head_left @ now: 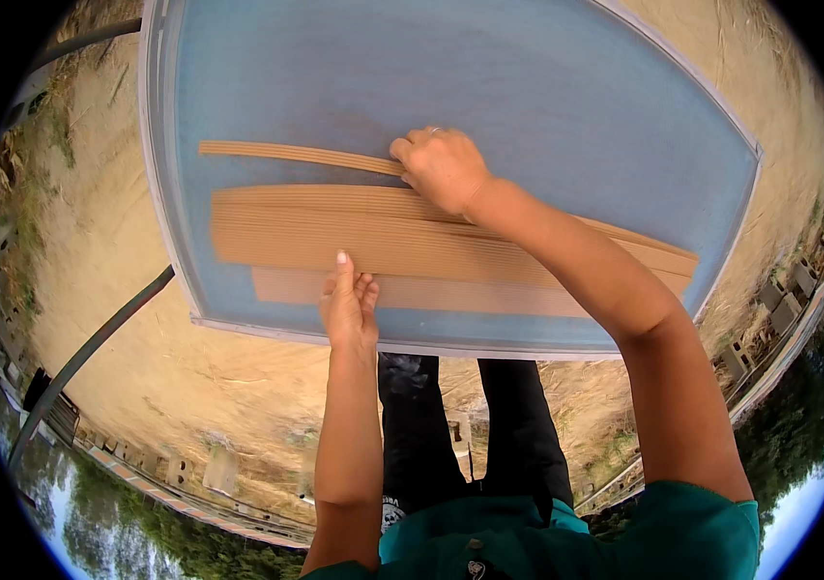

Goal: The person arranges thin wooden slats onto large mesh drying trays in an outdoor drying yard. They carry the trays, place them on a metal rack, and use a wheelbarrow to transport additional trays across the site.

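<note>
Many thin, straight brown strands, resembling raw incense sticks, lie side by side in a wide sheet (363,227) on a blue mesh screen (528,87). Under the sheet's near side, a pale flat board (286,287) sticks out. Beyond the sheet runs a narrow band of the same strands (286,152), apart from it at the left. My right hand (443,169) is closed on this band near its middle; the fingertips are partly hidden. Over the sheet's near edge, my left hand (350,302) has its thumb raised and its fingers loosely bent, with nothing visible in them.
A pale frame (156,174) borders the screen, which stands above dry, sandy ground (141,358). At the left, a dark curved pole or pipe (93,348) reaches the frame. Grey hollow blocks (784,314) lie at the far right. My legs in black trousers (523,416) stand by the near edge.
</note>
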Demonstrator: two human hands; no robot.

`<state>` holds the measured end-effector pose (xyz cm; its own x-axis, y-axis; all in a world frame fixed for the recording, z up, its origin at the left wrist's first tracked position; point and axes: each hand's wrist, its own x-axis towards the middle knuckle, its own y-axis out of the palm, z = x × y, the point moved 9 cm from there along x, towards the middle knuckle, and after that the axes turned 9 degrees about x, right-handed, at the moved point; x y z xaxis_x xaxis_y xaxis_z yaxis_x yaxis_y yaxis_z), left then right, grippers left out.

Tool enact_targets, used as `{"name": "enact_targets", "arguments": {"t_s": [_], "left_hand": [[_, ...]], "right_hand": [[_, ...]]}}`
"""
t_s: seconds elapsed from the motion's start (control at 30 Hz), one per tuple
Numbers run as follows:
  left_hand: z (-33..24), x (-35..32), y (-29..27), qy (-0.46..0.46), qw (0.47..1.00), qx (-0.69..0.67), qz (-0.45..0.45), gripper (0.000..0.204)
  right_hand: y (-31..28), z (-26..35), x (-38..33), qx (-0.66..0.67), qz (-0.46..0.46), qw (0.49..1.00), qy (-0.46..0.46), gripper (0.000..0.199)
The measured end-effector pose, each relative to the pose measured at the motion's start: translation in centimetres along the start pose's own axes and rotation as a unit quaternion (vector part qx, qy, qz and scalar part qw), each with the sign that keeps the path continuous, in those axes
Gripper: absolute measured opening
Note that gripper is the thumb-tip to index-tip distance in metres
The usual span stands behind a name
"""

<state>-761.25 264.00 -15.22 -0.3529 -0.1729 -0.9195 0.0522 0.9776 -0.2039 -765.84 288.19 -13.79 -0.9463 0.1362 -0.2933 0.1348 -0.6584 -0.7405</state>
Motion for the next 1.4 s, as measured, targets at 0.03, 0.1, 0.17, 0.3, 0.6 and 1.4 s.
{"name": "enact_targets", "arguments": {"t_s": [0.03,0.1,0.17,0.3,0.6,1.4], "left_hand": [[-0.1,0.1,0.3,0.005,1.0,-0.009,0.007,0.031],[-0.4,0.4,0.6,0.02,1.0,-0.013,0.018,0.023],[-0.6,0.7,0.8,0.034,0.999,-0.003,0.028,0.021],[-0.7,0.7,0.7,0.042,0.998,0.001,0.036,0.019],[-0.8,0.3,0.6,0.047,0.998,-0.012,0.047,0.017],[-2.5,-0.5,1.0,0.094,0.995,0.007,0.026,0.01]], "right_hand": [[0.2,-0.2,0.2,0.016,0.014,1.0,0.012,0.011],[0.1,-0.3,0.6,0.077,0.038,0.995,0.044,0.011],[-0.5,-0.7,0.7,0.166,0.06,0.981,0.085,0.012],[-1.1,-0.3,0.4,0.22,0.085,0.967,0.096,0.01],[-0.8,2.1,-2.3,0.218,-0.025,0.975,-0.034,0.013],[0.5,-0.9,-2.8,0.382,0.077,0.912,0.127,0.016]]}}
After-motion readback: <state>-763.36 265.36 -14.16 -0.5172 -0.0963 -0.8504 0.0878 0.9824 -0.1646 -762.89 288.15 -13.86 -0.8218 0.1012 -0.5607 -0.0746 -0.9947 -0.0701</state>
